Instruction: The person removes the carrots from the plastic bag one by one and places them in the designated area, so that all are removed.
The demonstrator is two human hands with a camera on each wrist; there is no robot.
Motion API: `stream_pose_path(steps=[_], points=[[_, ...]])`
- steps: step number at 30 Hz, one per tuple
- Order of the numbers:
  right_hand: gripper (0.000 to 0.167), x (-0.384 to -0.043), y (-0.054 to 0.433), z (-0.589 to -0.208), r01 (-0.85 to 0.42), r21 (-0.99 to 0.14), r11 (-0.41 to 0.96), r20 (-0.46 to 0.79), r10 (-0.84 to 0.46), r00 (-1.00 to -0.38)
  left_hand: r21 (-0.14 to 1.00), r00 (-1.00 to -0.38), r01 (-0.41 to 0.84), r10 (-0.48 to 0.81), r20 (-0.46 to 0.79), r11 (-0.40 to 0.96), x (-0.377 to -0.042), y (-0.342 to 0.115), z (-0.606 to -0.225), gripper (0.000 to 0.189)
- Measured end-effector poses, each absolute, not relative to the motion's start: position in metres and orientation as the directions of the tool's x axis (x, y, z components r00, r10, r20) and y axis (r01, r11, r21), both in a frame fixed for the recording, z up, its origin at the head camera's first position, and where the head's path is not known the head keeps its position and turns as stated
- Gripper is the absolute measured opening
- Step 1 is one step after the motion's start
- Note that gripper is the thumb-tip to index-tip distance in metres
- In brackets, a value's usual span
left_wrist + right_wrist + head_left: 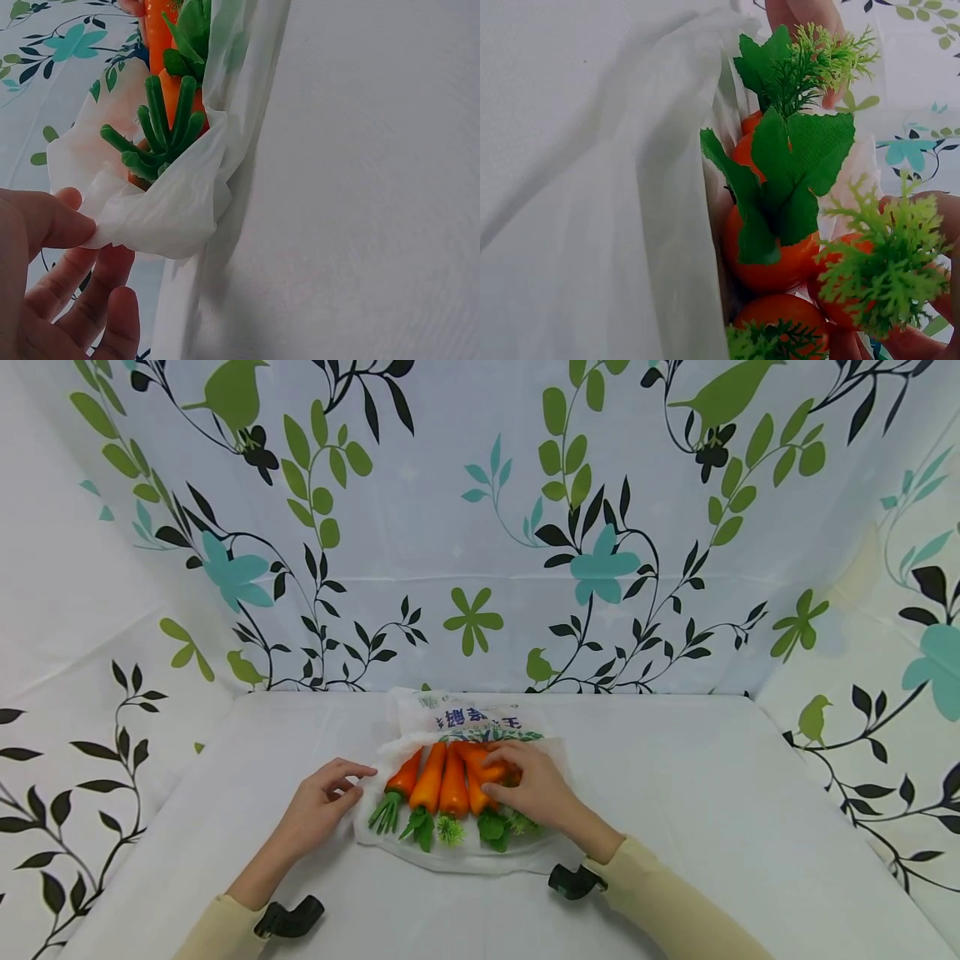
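- Left hand [321, 803]: thumb and fingers pinched the left edge of the white plastic bag [450, 862].
- Right hand [536, 787]: partly closed, fingers curled about 1 frilly-topped carrot [881, 270] at right.
- Other carrots [453, 785]: lay side by side on the bag, leafy ends near.
- Bag lay between the hands on the white table [675, 827].

The bag [468, 718] lies mid-frame on the bench [660, 777], around a row of carrots [453, 781], leaves [450, 828] toward the bottom edge. The left hand [322, 802] is at its left edge, the right hand [538, 785] at the row's right end; the cloth [412, 527] hangs behind, across the top.
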State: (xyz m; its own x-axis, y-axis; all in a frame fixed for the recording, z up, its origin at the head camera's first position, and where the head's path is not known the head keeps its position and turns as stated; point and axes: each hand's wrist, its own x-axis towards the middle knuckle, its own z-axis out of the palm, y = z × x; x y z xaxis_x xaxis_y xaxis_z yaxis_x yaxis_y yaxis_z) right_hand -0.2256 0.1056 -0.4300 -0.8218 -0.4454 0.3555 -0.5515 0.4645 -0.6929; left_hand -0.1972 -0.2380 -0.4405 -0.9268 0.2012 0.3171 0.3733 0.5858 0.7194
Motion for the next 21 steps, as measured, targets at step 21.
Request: stream_pose_path(steps=[21], points=[[0.024,-0.2175,0.1133,-0.4268,-0.529,-0.738,0.419,0.386,-0.380,-0.840,0.739,-0.930,0.369,0.225,0.292,0.564,-0.2007,-0.2393,-0.4460,0.027]])
